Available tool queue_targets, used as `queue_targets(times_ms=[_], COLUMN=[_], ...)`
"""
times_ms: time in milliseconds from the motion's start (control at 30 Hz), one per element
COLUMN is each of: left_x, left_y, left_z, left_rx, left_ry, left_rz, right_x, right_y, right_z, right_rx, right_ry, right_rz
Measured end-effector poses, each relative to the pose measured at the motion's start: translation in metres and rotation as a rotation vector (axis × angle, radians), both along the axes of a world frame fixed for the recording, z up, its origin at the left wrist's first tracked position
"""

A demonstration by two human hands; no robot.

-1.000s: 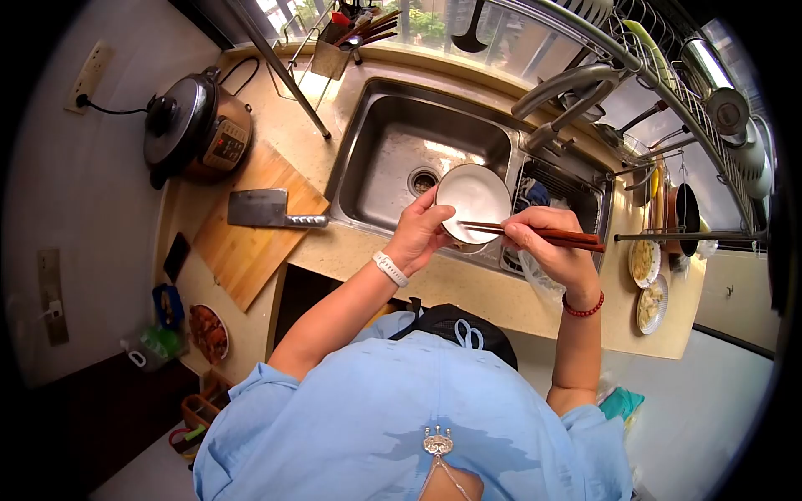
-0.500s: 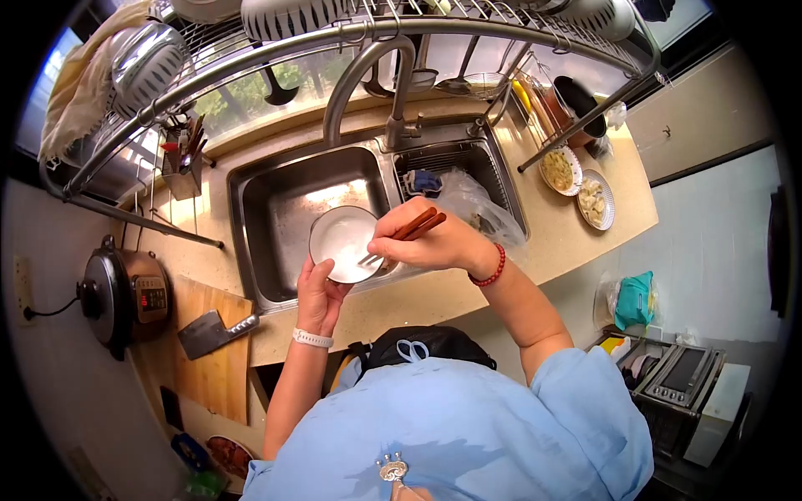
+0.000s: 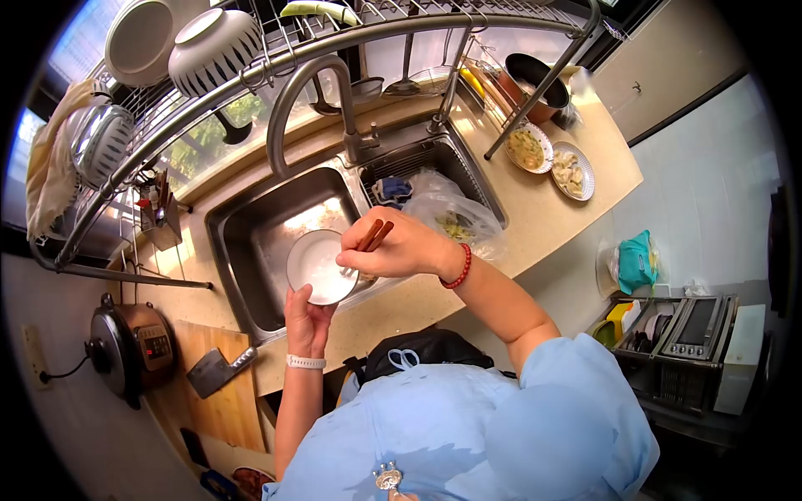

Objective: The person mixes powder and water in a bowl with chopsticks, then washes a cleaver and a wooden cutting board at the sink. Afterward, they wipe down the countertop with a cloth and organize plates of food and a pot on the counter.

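My left hand (image 3: 309,321) grips a white bowl (image 3: 311,257) by its near side, over the front edge of the large sink basin (image 3: 251,209). White contents show inside the bowl. In my right hand (image 3: 393,242) is a pair of chopsticks (image 3: 373,236) with reddish-brown upper ends. Their pale tips dip into the bowl at its right side. Beside my right wrist, a clear plastic bag (image 3: 459,213) and a dark blue cloth (image 3: 391,191) lie in the smaller basin.
Overhead runs a metal dish rack (image 3: 376,32) with bowls, and the curved faucet (image 3: 276,125) rises behind the sink. A cleaver (image 3: 219,371) rests on a cutting board (image 3: 200,409) beside an electric cooker (image 3: 134,346). Two dishes of food, including a plate (image 3: 573,171), stand at right.
The view has shifted and turned slightly, so the sink and rack sit further left. Both hands still hold the bowl and chopsticks, the tips staying in the bowl.
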State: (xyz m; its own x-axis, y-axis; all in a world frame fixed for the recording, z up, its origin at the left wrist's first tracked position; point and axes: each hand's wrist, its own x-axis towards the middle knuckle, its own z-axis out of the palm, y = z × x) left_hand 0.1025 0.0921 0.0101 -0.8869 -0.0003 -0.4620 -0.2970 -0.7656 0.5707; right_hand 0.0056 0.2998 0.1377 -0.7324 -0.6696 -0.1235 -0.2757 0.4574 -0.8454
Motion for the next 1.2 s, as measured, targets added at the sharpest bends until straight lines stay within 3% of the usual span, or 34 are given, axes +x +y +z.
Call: queue_targets(times_ms=[33,100,167,233,300,367,433,500,533,567,633,700,767,833,900,933,1067,1100,1167,1200], left_x=[0.001,0.001,0.001,0.001,0.001,0.001,0.002,0.002,0.002,0.001,0.000,0.000,-0.001,0.000,0.001,0.000,0.000,0.001,0.002,0.003], left_y=[0.000,-0.001,0.002,0.002,0.004,0.005,0.004,0.003,0.003,0.003,0.004,0.008,0.009,0.008,0.006,0.006,0.010,0.011,0.012,0.012], left_z=[-0.004,-0.013,-0.009,-0.005,-0.003,-0.009,-0.012,-0.011,-0.012,-0.013,-0.013,-0.007,-0.003,-0.006,-0.014,-0.017,-0.008,-0.007,-0.010,-0.015], left_rx=[0.001,0.026,0.021,0.015,0.011,0.013,0.010,-0.005,-0.004,0.009,0.022,0.041,0.036,0.030,0.025,0.016,0.040,0.028,0.016,0.023], left_ry=[-0.001,-0.020,-0.009,0.001,0.025,0.015,0.002,-0.010,-0.010,0.002,0.015,0.007,0.012,0.035,0.023,0.010,0.029,0.024,0.018,0.002], left_rz=[-0.001,-0.017,-0.006,0.004,-0.017,-0.011,-0.003,0.018,0.022,0.003,-0.016,-0.010,0.003,-0.003,-0.018,-0.034,0.004,-0.004,-0.013,-0.011], right_x=[0.002,0.007,0.002,-0.001,0.003,0.006,0.005,0.001,0.004,0.006,0.007,0.005,0.000,0.001,0.006,0.008,0.004,0.005,0.007,0.006], right_y=[-0.003,-0.016,-0.012,0.002,0.002,-0.009,-0.009,0.004,0.006,0.003,-0.009,-0.011,0.003,0.006,-0.003,-0.007,0.009,0.009,0.002,-0.004], right_z=[-0.008,-0.033,-0.033,-0.020,-0.016,-0.029,-0.029,-0.020,-0.014,-0.016,-0.029,-0.030,-0.018,-0.014,-0.028,-0.031,-0.011,-0.010,-0.010,-0.025], right_rx=[0.001,-0.298,-0.296,-0.114,-0.121,-0.302,-0.301,-0.111,-0.083,-0.082,-0.299,-0.378,-0.130,-0.039,-0.256,-0.298,-0.048,-0.046,-0.162,-0.264], right_ry=[-0.001,0.185,0.293,0.137,0.017,0.161,0.232,0.246,0.050,0.049,0.203,0.339,0.233,0.147,0.141,0.290,0.171,0.171,0.090,0.278], right_rz=[-0.001,0.061,-0.012,-0.103,-0.062,0.112,0.027,-0.072,-0.065,-0.063,0.120,0.035,-0.089,-0.030,0.130,0.057,-0.085,-0.086,0.129,0.106])
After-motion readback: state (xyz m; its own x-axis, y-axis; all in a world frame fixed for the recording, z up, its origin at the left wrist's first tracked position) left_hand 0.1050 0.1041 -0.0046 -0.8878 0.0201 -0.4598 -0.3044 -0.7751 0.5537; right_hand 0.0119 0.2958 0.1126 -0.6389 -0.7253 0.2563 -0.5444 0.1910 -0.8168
